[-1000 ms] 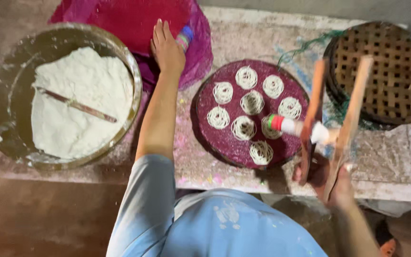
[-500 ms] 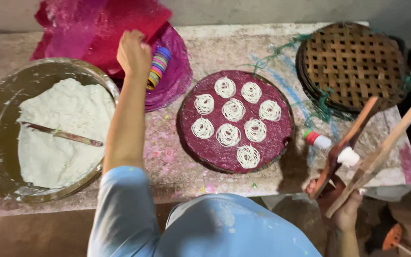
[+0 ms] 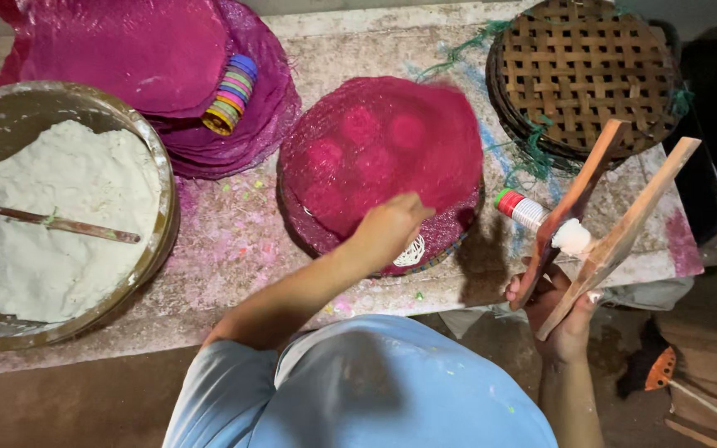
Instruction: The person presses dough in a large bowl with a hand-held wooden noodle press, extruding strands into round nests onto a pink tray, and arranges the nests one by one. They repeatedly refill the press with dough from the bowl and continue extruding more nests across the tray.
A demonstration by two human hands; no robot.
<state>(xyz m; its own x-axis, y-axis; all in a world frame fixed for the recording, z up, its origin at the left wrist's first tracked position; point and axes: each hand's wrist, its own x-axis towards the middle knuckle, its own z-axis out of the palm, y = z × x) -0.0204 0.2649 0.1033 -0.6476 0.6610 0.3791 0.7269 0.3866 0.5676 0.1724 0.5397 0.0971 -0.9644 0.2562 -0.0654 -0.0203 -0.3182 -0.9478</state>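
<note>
My left hand (image 3: 387,232) pinches the near edge of a pink mesh sheet (image 3: 392,141) that lies over the round tray (image 3: 451,243) in the middle of the table. The sheet hides nearly all the white noodle coils; one coil (image 3: 411,251) peeks out beside my fingers. My right hand (image 3: 562,319) grips a wooden press (image 3: 607,207) by its two long handles, off the table's front right edge. A lump of white dough (image 3: 573,236) sticks to the press, and its small white cylinder with a red-and-green end (image 3: 520,207) points toward the tray.
A big metal bowl (image 3: 163,182) of white dough (image 3: 68,216) with a wooden stick (image 3: 60,224) in it stands at the left. A pile of pink mesh sheets (image 3: 168,58) with a stack of coloured rings (image 3: 230,95) lies behind. Woven bamboo trays (image 3: 591,70) sit at the back right.
My left hand came back from the pile of pink sheets and laid one over the tray, covering the coils. My right hand with the press stayed at the right edge.
</note>
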